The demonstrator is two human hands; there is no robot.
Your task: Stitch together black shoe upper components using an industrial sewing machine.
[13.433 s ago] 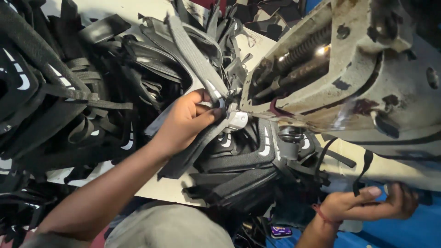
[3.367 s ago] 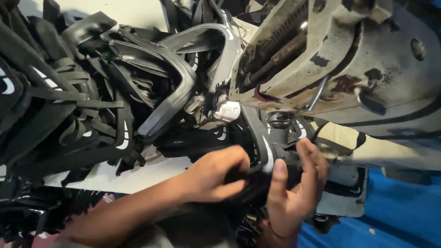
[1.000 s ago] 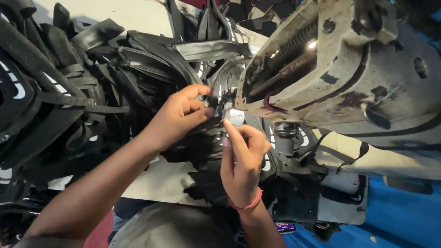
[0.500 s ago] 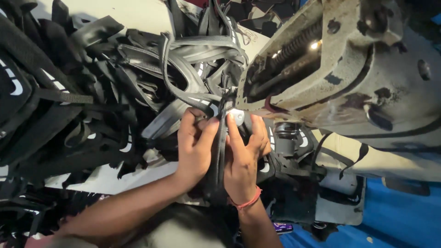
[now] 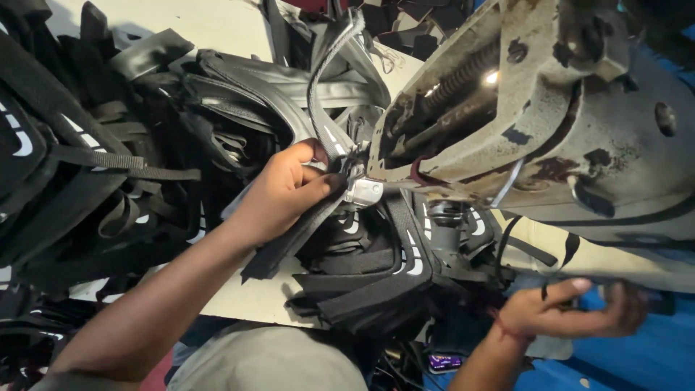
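1. Two hands in view, both working around the sewing machine (image 5: 550,137); its worn cream head fills the upper right and is the landmark for everything below.
2. Left hand (image 5: 279,192): fingers curled shut, pinching a black strap piece (image 5: 289,242) right at the machine's metal presser foot (image 5: 364,191); thumb on top, fingertips touching the fabric just left of the foot.
3. Strap piece: long dark strip; upper end sits at the foot under the machine head, lower end trails down and left, away from the machine, across the pale counter (image 5: 246,300).
4. Grey padded strap loop (image 5: 318,80) arches up above the left hand, just left of the machine head.
5. Right hand (image 5: 572,311): below the machine base, at the lower right; fingers partly curled with the index stretched along the underside; looks to rest against the base edge; cannot tell whether it actually grips anything.
6. Red thread band (image 5: 504,327) on the right wrist.
7. Stack of finished black pieces with white marks (image 5: 376,268) lies directly under the machine's arm, between the two hands.
8. Big heap of black webbing and straps (image 5: 94,166) well left of the machine, covering most of the counter there.
9. Blue surface (image 5: 651,355) shows beneath the machine at the far lower right.
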